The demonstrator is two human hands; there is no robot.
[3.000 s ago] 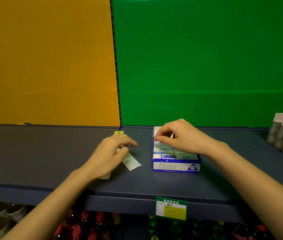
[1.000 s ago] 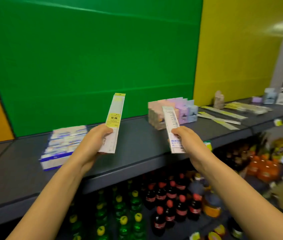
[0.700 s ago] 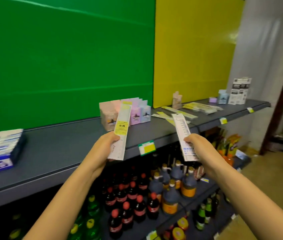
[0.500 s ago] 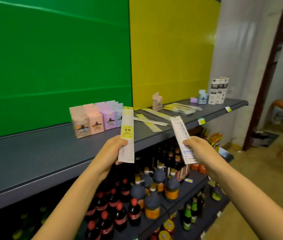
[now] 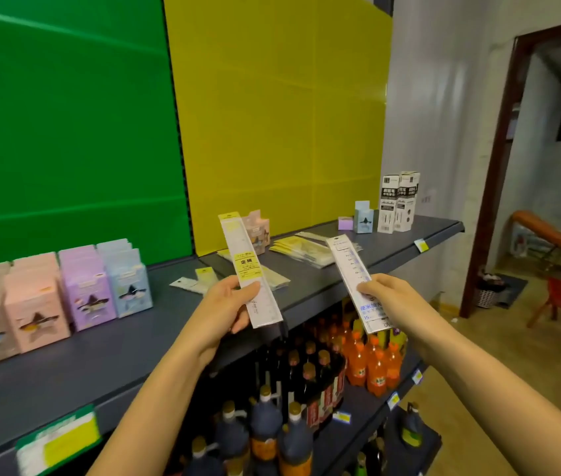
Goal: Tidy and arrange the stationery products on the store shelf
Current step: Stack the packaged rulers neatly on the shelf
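Holding one flat packaged ruler with a yellow label [image 5: 251,273] in the left hand [image 5: 229,312] and one blue-printed packaged ruler [image 5: 358,282] in the right hand [image 5: 387,297], lay both on the loose ruler packs [image 5: 301,249] lying beyond the grips on the grey shelf [image 5: 169,324], edges aligned.

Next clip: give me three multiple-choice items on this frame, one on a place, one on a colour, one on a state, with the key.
1. Where is the pile of loose rulers lying?
A. shelf before the yellow panel
B. floor
C. bottle shelf

2. What colour is the label on the left hand's ruler?
A. red
B. yellow
C. black

3. What state is the right hand in?
A. empty
B. resting on the shelf
C. closed on a ruler

Key: A, they lie below the yellow panel; B, yellow label mid-ruler; C, fingers wrap the blue-printed ruler.
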